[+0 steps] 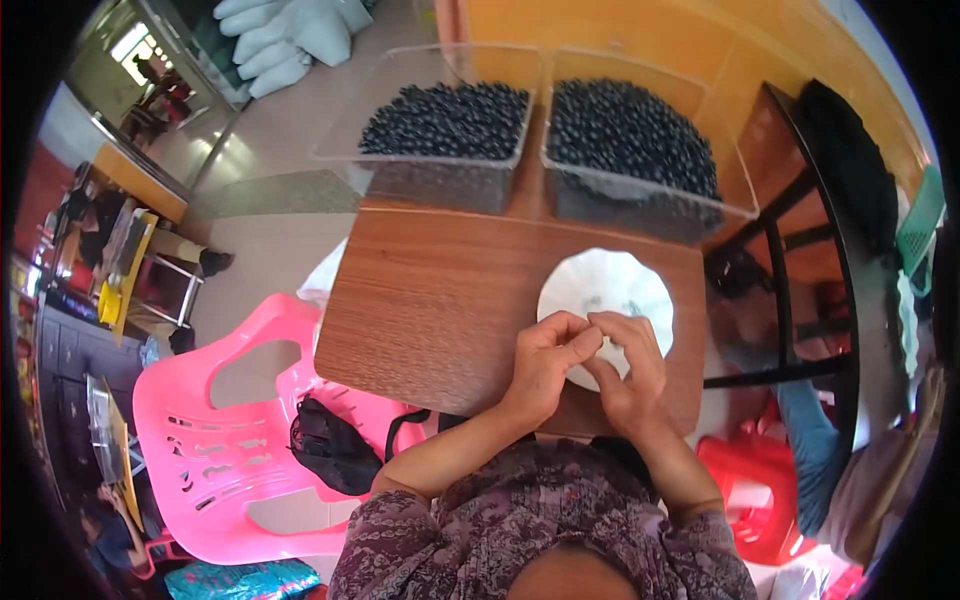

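Note:
My left hand [548,362] and my right hand [628,368] meet fingertip to fingertip over the near edge of a white scalloped plate [605,285] on a brown wooden table [430,300]. Both hands pinch something small between thumb and fingers; what it is stays hidden by the fingers. Two clear plastic bins of small dark round beads stand at the table's far edge, the left bin [445,122] and the right bin [628,135] side by side.
A pink plastic chair [215,430] stands left of the table with a black bag [330,447] on its seat. A red plastic stool [745,480] sits lower right. A dark frame table [800,220] stands to the right. White sacks [285,35] lie at the far left.

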A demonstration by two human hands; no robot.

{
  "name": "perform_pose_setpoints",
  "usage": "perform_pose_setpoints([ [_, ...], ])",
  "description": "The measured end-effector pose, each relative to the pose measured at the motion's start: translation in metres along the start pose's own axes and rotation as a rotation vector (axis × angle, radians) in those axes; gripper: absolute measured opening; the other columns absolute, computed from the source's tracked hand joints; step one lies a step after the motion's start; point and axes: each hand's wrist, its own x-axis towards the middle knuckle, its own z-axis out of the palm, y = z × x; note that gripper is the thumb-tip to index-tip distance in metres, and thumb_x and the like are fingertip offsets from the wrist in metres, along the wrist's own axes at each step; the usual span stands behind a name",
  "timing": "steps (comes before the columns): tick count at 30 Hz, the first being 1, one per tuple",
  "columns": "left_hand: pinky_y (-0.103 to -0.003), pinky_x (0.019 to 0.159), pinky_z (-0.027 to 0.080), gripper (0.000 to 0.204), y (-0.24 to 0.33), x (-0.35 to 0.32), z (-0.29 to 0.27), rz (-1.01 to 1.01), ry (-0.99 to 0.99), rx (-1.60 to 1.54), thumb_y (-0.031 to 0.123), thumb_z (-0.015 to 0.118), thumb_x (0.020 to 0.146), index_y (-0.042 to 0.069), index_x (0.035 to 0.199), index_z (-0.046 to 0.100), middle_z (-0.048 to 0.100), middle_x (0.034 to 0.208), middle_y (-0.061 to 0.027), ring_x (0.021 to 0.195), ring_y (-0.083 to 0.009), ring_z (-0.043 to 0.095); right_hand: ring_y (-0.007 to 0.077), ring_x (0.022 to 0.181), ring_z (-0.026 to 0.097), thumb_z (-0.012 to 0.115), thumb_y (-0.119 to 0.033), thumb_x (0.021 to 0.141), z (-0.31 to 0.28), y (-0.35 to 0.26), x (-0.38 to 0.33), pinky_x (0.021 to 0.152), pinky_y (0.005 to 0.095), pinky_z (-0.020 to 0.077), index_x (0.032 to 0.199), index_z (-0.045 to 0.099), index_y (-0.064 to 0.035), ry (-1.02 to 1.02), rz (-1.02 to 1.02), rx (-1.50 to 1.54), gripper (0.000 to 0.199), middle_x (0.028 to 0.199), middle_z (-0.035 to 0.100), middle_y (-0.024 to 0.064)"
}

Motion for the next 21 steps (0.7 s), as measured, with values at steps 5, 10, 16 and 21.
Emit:
perform_pose_setpoints([
  [5,-0.023,0.069,0.045,0.01,0.064,0.028,-0.02,0.285,0.188,0.307,0.009,0.064,0.08,0.001,0.084,0.062,0.061,0.081,-0.0015,0.075,-0.0087,0.055,0.0225,0.08,0.058,0.065,0.009,0.067,-0.02,-0.014,0.0,0.068,0.0318,0.046,0.125,0.043,0.004,0.069,0.041,0.071,0.063,0.097,0.062,0.0158],
  [10,-0.024,0.064,0.043,0.016,0.141,0.123,-0.073,0.614,0.435,0.631,0.013,0.069,0.075,0.0,0.077,0.061,0.057,0.07,0.0005,0.067,-0.0078,0.05,0.0207,0.072,0.06,0.063,0.01,0.069,-0.053,0.005,-0.016,0.063,0.0277,0.0473,0.117,0.049,0.0044,0.027,0.072,-0.031,0.05,0.086,0.063,0.0141],
  [16,-0.042,0.081,0.044,0.035,0.197,0.165,-0.134,0.872,0.808,1.523,0.014,0.059,0.078,0.001,0.11,0.056,0.06,0.103,-0.0172,0.093,-0.0342,0.056,0.0203,0.065,0.058,0.059,0.011,0.071,-0.076,0.009,-0.036,0.06,0.0282,0.047,0.106,0.055,0.0044,0.075,0.101,-0.102,0.035,0.079,0.063,0.0123],
  [21,-0.04,0.079,0.045,0.028,0.15,0.039,-0.082,1.143,0.449,1.327,0.001,0.057,0.079,-0.002,0.107,0.055,0.057,0.102,-0.0163,0.09,-0.0328,0.055,0.0178,0.066,0.056,0.058,0.009,0.072,-0.105,-0.001,-0.079,0.06,0.0254,0.0439,0.098,0.059,0.004,0.06,0.18,-0.224,0.026,0.074,0.061,0.01],
])
